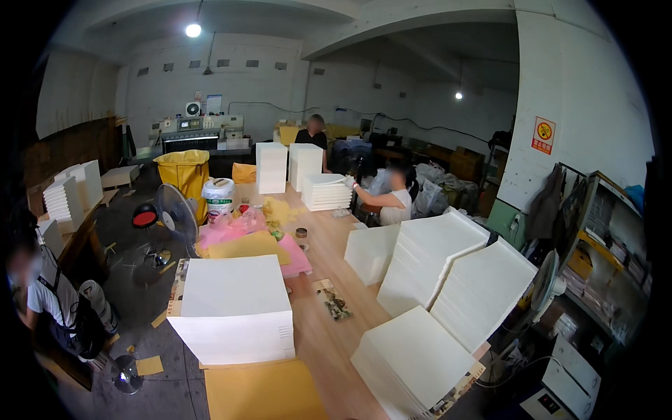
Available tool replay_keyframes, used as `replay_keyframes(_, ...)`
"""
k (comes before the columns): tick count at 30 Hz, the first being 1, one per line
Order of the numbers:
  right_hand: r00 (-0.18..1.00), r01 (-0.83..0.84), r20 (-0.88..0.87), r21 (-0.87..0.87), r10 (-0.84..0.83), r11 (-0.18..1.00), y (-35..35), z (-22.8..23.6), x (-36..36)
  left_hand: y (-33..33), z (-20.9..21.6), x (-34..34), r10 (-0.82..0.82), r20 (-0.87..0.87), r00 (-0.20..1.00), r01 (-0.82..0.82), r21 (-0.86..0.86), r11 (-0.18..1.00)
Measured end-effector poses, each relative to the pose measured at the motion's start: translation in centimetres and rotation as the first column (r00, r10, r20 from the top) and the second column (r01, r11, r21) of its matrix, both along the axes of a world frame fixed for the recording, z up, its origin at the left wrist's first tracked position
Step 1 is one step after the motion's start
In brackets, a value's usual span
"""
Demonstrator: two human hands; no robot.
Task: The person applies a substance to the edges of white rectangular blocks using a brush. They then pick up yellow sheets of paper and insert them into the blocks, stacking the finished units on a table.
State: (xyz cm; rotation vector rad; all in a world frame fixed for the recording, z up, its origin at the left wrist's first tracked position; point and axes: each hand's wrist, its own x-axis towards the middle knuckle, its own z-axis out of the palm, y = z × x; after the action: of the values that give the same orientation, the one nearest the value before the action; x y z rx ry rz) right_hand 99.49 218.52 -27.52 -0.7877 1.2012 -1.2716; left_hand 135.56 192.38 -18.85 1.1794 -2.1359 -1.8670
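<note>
Neither of my hands shows in the view. Closest to me on the wooden table [325,245] stands a thick stack of white paper [231,297] at the left, with a patterned printed edge showing at its side. In front of it lies a yellow-brown sheet [262,392]. At the near right sits another white stack [416,357], also with a patterned strip along its lower edge. A small printed card [332,299] lies flat between the two.
Tall white stacks [434,255] line the table's right side. A co-worker [395,199] handles a lower stack [327,192]; others are at the far end [313,136] and left [59,294]. Pink plastic [234,227], a bucket [218,196] and fans [175,217] crowd the left.
</note>
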Motion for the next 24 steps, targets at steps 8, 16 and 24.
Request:
replay_keyframes(8,0.946,0.026,-0.322,-0.029,-0.034,0.999,-3.6,-2.8,-2.5,0.6,-0.1,0.4,-0.01,0.027,1.0,0.01,-0.014,1.0)
replay_keyframes(16,0.974,-0.18,-0.132,0.023,0.181,0.983,-5.3,-1.5,1.1,1.4,-0.6,0.8,-0.041,0.056,0.998,0.042,-0.027,0.999)
replay_keyframes(24,0.982,-0.167,-0.08,0.072,0.173,0.983,-5.0,-0.1,0.8,1.0,-0.4,0.9,-0.062,0.073,0.995,0.065,-0.034,0.997)
